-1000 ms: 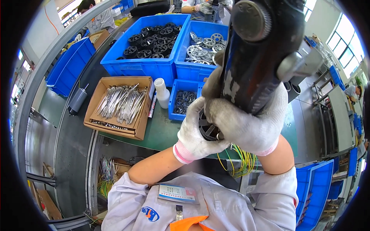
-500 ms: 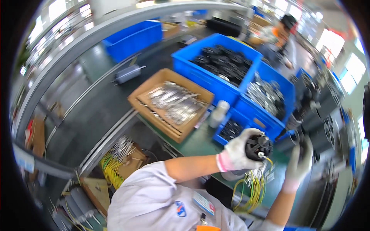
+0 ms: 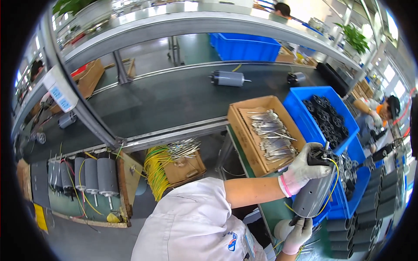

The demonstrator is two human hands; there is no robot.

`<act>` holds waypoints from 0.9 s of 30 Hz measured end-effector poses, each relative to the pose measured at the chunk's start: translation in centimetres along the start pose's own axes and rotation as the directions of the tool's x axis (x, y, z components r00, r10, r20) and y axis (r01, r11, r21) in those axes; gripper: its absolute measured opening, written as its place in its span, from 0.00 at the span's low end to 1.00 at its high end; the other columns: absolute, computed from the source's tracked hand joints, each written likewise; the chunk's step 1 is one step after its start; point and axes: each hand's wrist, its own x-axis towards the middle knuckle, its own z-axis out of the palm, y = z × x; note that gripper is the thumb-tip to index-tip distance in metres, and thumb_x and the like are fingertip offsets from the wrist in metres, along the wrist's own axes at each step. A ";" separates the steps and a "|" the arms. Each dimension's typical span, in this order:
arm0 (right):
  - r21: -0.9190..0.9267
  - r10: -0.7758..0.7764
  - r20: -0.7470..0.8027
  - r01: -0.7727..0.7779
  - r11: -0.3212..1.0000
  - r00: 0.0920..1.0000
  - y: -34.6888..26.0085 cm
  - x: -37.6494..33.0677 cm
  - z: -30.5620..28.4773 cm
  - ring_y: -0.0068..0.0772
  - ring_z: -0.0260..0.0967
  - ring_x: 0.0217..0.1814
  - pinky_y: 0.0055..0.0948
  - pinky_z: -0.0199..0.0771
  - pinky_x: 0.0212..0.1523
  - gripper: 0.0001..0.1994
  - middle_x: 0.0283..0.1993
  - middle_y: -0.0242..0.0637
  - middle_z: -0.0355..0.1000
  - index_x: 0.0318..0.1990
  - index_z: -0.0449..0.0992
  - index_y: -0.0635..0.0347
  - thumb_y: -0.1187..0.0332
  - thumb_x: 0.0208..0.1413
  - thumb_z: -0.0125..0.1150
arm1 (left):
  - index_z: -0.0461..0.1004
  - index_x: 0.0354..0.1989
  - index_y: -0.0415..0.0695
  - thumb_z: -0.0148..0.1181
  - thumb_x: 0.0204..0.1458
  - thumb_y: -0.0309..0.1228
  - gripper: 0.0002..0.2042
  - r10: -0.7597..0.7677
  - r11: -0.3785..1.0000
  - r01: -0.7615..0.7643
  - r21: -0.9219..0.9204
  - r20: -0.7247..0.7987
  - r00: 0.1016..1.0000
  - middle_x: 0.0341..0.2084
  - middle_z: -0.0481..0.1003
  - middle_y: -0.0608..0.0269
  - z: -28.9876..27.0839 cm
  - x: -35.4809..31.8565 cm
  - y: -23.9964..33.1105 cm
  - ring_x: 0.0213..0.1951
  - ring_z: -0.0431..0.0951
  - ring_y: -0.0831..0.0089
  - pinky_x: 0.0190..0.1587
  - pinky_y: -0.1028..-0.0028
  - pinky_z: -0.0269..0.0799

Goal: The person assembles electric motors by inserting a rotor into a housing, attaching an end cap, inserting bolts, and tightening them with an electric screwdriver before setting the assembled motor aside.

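Observation:
A grey cylindrical electric motor (image 3: 311, 198) stands tilted in front of me, with a black end cap (image 3: 320, 155) and a shaft at its upper end. My left hand (image 3: 305, 167), in a white glove, is wrapped round the motor just at that cap. Gloved too, my right hand (image 3: 298, 235) has its fingers closed at the motor's lower end; part of the grip is hidden. A yellow wire (image 3: 334, 185) runs from the cap down along the motor's side.
A cardboard box (image 3: 246, 143) of metal rods and a blue bin (image 3: 300, 106) of black parts stand beyond my hands. Grey cylinders (image 3: 368, 211) are stacked at right. Motors lie on the dark conveyor (image 3: 170, 93) and a left-hand rack (image 3: 126, 213). A co-worker (image 3: 381, 113) is at far right.
The view has swung, bringing the conveyor and rack into sight. The motor's grey body now shows below the black cap. My right hand, apart and open before, has closed at its lower end.

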 end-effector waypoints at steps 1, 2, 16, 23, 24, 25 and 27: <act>0.179 0.074 0.074 -0.086 0.980 0.995 0.0 0.2 0.6 0.20 0.58 0.19 0.20 0.59 0.21 0.11 0.22 0.31 0.64 0.39 0.68 0.65 0.64 0.62 0.48 | 0.57 0.52 0.41 0.71 0.35 0.34 0.36 -0.013 1.000 0.013 0.007 -0.015 1.000 0.39 0.68 0.61 -0.3 -0.2 1.4 0.40 0.71 0.74 0.45 0.72 0.70; 0.369 0.213 0.160 -0.258 0.893 0.964 -1.1 0.2 1.1 0.20 0.56 0.16 0.22 0.60 0.17 0.11 0.20 0.31 0.61 0.38 0.68 0.62 0.63 0.63 0.48 | 0.58 0.52 0.41 0.70 0.37 0.35 0.34 -0.022 1.000 0.022 -0.019 -0.037 0.999 0.38 0.69 0.61 -0.4 -0.6 3.0 0.39 0.71 0.74 0.44 0.72 0.70; -0.393 -0.479 0.203 0.519 0.759 0.854 -3.5 4.5 1.6 0.48 0.70 0.47 0.36 0.70 0.49 0.20 0.46 0.53 0.70 0.52 0.65 0.74 0.78 0.50 0.53 | 0.60 0.49 0.41 0.69 0.38 0.24 0.29 0.687 0.533 -0.351 0.770 -0.152 0.710 0.39 0.70 0.58 -13.8 -3.9 23.8 0.40 0.72 0.68 0.46 0.67 0.72; -0.588 -0.354 0.455 0.575 0.569 0.817 0.6 5.2 -2.4 0.52 0.68 0.43 0.42 0.67 0.45 0.16 0.41 0.50 0.71 0.43 0.70 0.67 0.74 0.43 0.57 | 0.59 0.50 0.34 0.76 0.29 0.37 0.39 0.968 0.025 0.275 0.961 -0.092 0.235 0.39 0.73 0.53 -29.1 -9.8 35.5 0.40 0.74 0.67 0.47 0.67 0.69; -0.578 -0.336 0.460 0.564 0.590 0.822 0.9 5.0 -2.2 0.51 0.68 0.42 0.41 0.67 0.45 0.15 0.40 0.49 0.71 0.43 0.71 0.67 0.74 0.44 0.56 | 0.58 0.49 0.34 0.75 0.31 0.36 0.38 0.984 0.066 0.265 0.962 -0.107 0.145 0.40 0.72 0.54 -30.3 -11.1 37.0 0.42 0.73 0.68 0.48 0.68 0.68; -0.597 -0.324 0.421 0.527 0.605 0.848 1.1 3.7 -3.5 0.51 0.69 0.41 0.41 0.68 0.45 0.15 0.39 0.49 0.71 0.42 0.71 0.67 0.75 0.45 0.56 | 0.59 0.50 0.34 0.74 0.30 0.37 0.38 0.990 0.119 0.226 0.967 -0.131 0.042 0.39 0.72 0.52 -27.3 -10.3 36.5 0.42 0.74 0.65 0.49 0.66 0.68; -0.591 -0.363 0.427 0.559 0.582 0.828 2.0 2.9 -3.3 0.51 0.69 0.41 0.41 0.68 0.45 0.14 0.39 0.49 0.71 0.41 0.71 0.67 0.75 0.45 0.56 | 0.63 0.50 0.36 0.73 0.27 0.39 0.39 0.989 0.109 0.615 0.781 -0.024 -0.145 0.43 0.71 0.41 -27.3 -12.7 38.3 0.46 0.73 0.52 0.52 0.59 0.66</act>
